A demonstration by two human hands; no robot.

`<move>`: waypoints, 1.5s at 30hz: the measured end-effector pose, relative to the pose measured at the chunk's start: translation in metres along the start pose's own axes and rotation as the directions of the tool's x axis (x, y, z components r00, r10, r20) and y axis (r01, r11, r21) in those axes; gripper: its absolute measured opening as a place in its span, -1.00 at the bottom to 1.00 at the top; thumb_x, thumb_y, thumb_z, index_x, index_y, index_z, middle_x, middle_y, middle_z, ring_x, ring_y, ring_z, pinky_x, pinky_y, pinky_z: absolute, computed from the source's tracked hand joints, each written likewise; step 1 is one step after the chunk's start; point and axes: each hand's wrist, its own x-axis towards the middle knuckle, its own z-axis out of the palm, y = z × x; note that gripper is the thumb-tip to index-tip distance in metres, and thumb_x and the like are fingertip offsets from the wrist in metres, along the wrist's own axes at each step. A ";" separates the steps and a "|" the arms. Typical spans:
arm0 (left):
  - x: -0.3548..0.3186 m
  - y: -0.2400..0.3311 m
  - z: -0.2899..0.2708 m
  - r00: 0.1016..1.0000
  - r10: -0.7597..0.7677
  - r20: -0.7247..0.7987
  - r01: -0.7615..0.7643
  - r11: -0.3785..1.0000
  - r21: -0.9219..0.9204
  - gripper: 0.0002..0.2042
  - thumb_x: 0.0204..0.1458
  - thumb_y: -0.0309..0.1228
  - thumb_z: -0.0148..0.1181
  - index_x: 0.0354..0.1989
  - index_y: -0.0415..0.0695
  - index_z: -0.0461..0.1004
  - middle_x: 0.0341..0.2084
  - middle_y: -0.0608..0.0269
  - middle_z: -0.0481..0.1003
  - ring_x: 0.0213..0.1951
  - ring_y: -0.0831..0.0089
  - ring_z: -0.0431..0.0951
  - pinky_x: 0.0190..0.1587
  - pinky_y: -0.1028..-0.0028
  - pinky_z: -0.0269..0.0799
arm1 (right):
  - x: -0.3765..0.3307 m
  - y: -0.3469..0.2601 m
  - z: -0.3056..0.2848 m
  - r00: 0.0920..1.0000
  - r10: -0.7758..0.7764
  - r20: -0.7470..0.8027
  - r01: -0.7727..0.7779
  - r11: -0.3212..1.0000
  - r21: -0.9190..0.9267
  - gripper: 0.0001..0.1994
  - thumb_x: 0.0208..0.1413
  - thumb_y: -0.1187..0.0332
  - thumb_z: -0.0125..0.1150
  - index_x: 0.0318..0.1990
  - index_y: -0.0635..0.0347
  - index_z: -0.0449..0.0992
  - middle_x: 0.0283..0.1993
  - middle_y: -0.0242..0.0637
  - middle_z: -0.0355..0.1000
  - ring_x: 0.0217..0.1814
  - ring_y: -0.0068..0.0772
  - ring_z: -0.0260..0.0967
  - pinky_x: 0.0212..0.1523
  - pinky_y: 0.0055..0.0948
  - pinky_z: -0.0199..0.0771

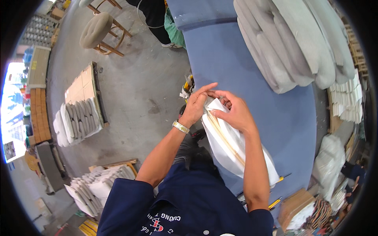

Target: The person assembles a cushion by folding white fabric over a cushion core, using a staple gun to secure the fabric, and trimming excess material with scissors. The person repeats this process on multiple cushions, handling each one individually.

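A long white fabric-covered piece [225, 147] with a tan strip along its middle lies at the near edge of a blue-topped table [283, 126]. At its far end, my left hand [196, 105] pinches the corner of the fabric, index finger stretched out above it. My right hand [237, 112] grips the same end from the other side, its thumb over the white cloth and its other fingers curled behind. Both hands almost meet there. What lies between the fingertips is partly hidden. A metal-banded watch [181, 126] circles my left wrist.
Grey upholstered cushions [291, 43] are stacked on the table's far right. Yellow-handled tools [274, 203] lie near its front edge. A padded stool [97, 30], a pallet with cushions [80, 118] and white stacked pads [100, 187] stand left. Another person's leg [157, 23] is beyond.
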 end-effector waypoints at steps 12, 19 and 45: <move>0.040 0.026 0.043 0.989 -0.147 -0.012 0.147 0.979 0.144 -0.21 0.47 0.17 -0.38 -0.26 -0.27 0.69 -0.43 0.19 0.60 -0.34 0.48 0.53 -0.19 0.42 0.49 | -0.049 -0.018 0.027 0.782 -0.358 -0.509 -0.006 0.814 -0.581 -0.85 0.01 0.54 0.41 -0.24 0.14 0.64 -0.04 -0.31 0.57 0.00 -0.17 0.45 -0.03 -0.21 0.44; 0.050 0.021 0.017 0.934 -0.011 0.356 0.000 1.000 0.031 -0.59 0.44 -0.10 0.01 0.08 -0.22 0.59 -0.01 0.19 0.61 -0.15 0.52 0.54 -0.08 0.45 0.51 | -0.039 0.015 0.026 0.661 -0.442 -0.606 0.128 0.863 -0.489 -0.84 0.07 0.57 0.38 -0.19 0.16 0.62 0.05 -0.31 0.65 0.11 -0.20 0.52 0.16 -0.22 0.41; 0.117 0.058 -0.020 0.456 0.219 0.863 -0.733 0.642 0.225 -0.67 0.05 -0.39 0.43 0.03 0.04 0.70 0.04 0.34 0.67 0.04 0.33 0.70 -0.22 0.45 0.72 | -0.028 -0.005 0.003 0.770 -0.399 -0.498 0.138 0.866 -0.481 -0.73 -0.27 0.59 0.42 -0.36 0.06 0.55 -0.22 -0.57 0.64 -0.18 -0.34 0.42 0.01 -0.17 0.40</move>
